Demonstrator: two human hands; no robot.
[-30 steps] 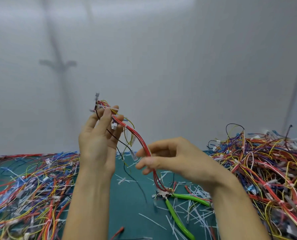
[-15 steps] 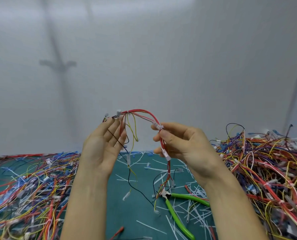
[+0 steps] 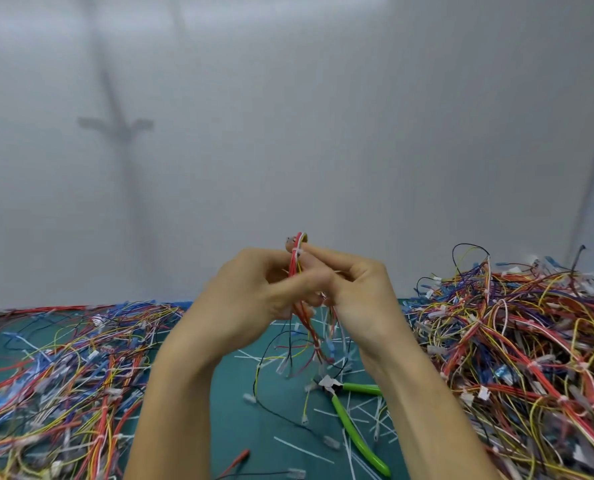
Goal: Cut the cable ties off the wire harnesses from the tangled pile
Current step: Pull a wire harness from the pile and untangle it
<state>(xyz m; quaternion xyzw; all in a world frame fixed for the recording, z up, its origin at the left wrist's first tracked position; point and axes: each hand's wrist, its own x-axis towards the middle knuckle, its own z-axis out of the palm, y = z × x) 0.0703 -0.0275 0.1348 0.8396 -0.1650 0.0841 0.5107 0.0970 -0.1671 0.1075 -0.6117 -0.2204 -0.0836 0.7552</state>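
A red, yellow and black wire harness (image 3: pixel 297 268) is held upright, folded into a bundle, between both hands above the green mat. My left hand (image 3: pixel 250 299) grips its middle from the left. My right hand (image 3: pixel 354 292) pinches it from the right, with fingertips near a white cable tie (image 3: pixel 297 251) at the top. The harness's loose ends hang down to the mat, with another white tie (image 3: pixel 317 347) lower on them. Green-handled cutters (image 3: pixel 352 424) lie on the mat below my right wrist.
A tangled pile of coloured harnesses (image 3: pixel 517 341) rises at the right. A flatter spread of wires (image 3: pixel 63 368) covers the left of the green mat (image 3: pixel 233 403). Several cut white tie pieces (image 3: pixel 302 448) lie around the cutters. A grey wall stands behind.
The hands have come together at the middle. The harness, arched between them half a second ago, is now folded into one upright bundle held by both.
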